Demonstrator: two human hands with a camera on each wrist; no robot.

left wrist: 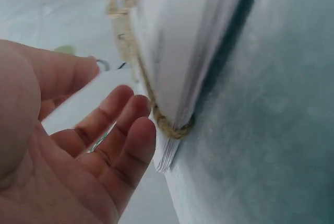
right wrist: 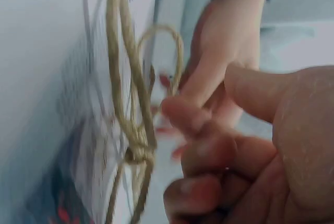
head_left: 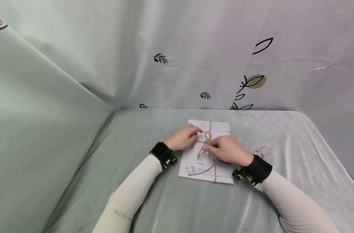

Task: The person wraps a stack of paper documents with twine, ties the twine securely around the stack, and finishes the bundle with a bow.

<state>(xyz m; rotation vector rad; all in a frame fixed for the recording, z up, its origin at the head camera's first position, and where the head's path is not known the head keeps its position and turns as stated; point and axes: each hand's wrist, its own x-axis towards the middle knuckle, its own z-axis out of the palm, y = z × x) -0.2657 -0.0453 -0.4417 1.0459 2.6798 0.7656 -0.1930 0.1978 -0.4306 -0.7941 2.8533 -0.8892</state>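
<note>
A stack of white printed papers (head_left: 189, 163), thin-edged in the left wrist view, lies flat with twine (head_left: 215, 171) crossed around it. A twine bow (right wrist: 138, 153) is knotted on top, with loops and a long loose tail. My left hand (head_left: 184, 136) hovers over the stack's left edge, fingers loosely bent and holding nothing; its fingertips (left wrist: 141, 135) are close beside the twine in the left wrist view. Over the bow is my right hand (head_left: 227, 149), thumb and forefinger apart in the right wrist view, with no twine seen between them. It partly hides the bow in the head view.
Thin pinkish rings (head_left: 264, 151) lie to the right of the stack. A grey cloth covers the table (head_left: 153, 194). White sheeting (head_left: 177, 81) with leaf prints hangs behind the table, and more sheeting rises along the left side.
</note>
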